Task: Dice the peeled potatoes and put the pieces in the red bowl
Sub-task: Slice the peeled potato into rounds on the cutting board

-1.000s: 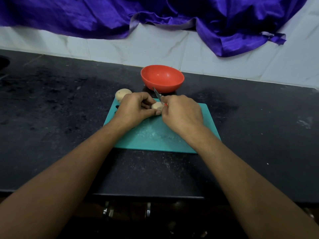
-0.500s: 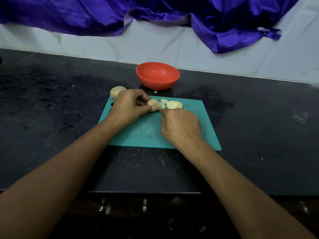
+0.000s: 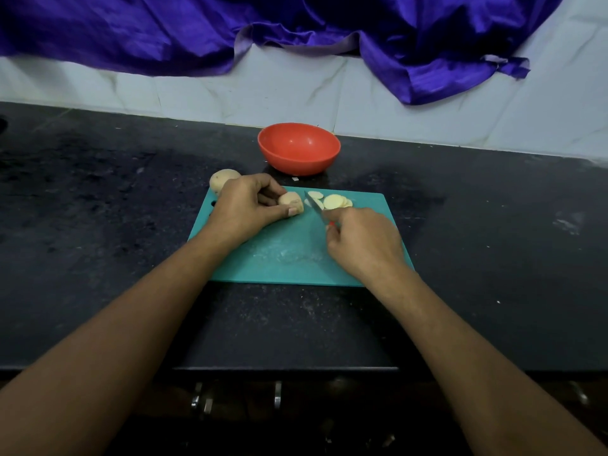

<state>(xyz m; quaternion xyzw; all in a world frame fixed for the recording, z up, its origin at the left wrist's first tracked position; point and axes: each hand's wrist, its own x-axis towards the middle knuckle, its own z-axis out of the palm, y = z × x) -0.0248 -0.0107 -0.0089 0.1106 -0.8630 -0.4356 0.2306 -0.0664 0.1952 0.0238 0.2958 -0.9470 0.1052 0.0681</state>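
from my end, the left hand (image 3: 245,205) sits over the far left part of the teal cutting board (image 3: 279,255). its fingers curl over a half-cut potato (image 3: 291,200) and the thumb presses along its near side, pinning it to the board. that potato is pale beige and rounded on top, with its cut end turned to the right. the right hand (image 3: 362,241) is wrapped around the handle of a knife (image 3: 314,205). a speck of red handle shows between the fingers. the short blade angles away and to the left, its tip near the cut end but apart from it. i cannot tell whether the edge touches the board. just right of the blade lies a loose pile of slices (image 3: 334,201), thin pale-yellow rounds overlapping near the board's far edge. a whole potato (image 3: 223,179) rests just beside the board's far left corner, half hidden behind the left hand, duller and faintly spotted. the red bowl (image 3: 298,148) stands on the dark counter (image 3: 98,225) just beyond the board, and its inside shows plain red. white starchy smears mark the middle of the board. a purple cloth (image 3: 164,28) hangs over the pale tiled wall (image 3: 263,93) behind.
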